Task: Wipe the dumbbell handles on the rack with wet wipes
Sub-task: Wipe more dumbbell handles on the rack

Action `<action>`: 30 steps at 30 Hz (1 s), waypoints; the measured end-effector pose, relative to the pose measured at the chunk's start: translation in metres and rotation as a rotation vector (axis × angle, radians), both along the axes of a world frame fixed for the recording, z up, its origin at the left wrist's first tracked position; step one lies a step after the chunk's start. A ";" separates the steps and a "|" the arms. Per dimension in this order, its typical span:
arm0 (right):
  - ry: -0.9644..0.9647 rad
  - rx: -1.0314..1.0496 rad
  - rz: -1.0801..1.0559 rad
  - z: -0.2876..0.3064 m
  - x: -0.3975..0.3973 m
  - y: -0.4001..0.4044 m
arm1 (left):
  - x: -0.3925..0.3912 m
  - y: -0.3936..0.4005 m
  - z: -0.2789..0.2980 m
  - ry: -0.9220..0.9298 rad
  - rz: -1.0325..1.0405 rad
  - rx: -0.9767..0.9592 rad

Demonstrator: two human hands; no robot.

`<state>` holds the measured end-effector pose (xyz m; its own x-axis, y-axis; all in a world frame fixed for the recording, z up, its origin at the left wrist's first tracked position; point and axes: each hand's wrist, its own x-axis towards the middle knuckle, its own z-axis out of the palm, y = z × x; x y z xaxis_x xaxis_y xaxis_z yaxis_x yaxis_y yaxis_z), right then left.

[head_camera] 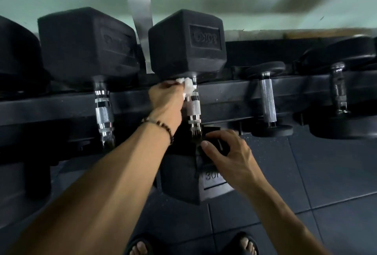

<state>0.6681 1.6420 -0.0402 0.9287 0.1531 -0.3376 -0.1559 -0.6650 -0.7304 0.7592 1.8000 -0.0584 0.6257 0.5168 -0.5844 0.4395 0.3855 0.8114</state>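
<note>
A heavy black hex dumbbell marked 30 lies across the black rack (pixel 234 95), its chrome handle (pixel 194 109) running toward me. My left hand (pixel 166 98) holds a crumpled white wet wipe (pixel 188 86) against the far end of that handle, just under the far head (pixel 185 44). My right hand (pixel 228 152) grips the near head (pixel 183 179) of the same dumbbell, fingers curled over its top edge.
Another hex dumbbell with a chrome handle (pixel 104 111) sits to the left. Two smaller round-head dumbbells (pixel 268 101) (pixel 338 89) lie to the right. Dark rubber floor tiles (pixel 326 173) lie below, with my sandalled feet (pixel 140 247) at the bottom edge.
</note>
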 end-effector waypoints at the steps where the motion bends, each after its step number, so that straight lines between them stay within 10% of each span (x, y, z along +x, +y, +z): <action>1: 0.005 0.001 0.003 -0.001 0.001 -0.001 | 0.008 -0.005 0.000 -0.018 0.069 -0.013; 6: -0.002 0.053 0.006 -0.004 -0.001 -0.004 | -0.021 -0.005 -0.009 0.086 -0.003 -0.138; 14: -0.032 0.078 0.020 -0.012 -0.004 -0.007 | -0.018 -0.005 -0.006 0.089 -0.348 0.333; 17: -0.060 0.062 0.017 -0.013 -0.005 -0.006 | -0.040 0.001 -0.011 0.037 -0.471 0.215; 22: -0.081 0.054 0.024 -0.017 -0.005 -0.008 | 0.013 -0.005 -0.011 0.025 0.034 -0.112; 27: -0.071 0.063 0.033 -0.019 -0.006 -0.008 | -0.037 0.012 -0.016 0.239 -0.523 -0.133; 30: -0.077 0.054 0.027 -0.019 -0.006 -0.006 | -0.009 0.014 -0.012 0.138 -0.345 -0.179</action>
<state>0.6622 1.6356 -0.0593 0.9470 0.1942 -0.2560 -0.0805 -0.6278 -0.7742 0.7502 1.8141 -0.0706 0.6536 0.1729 -0.7368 0.6678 0.3264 0.6690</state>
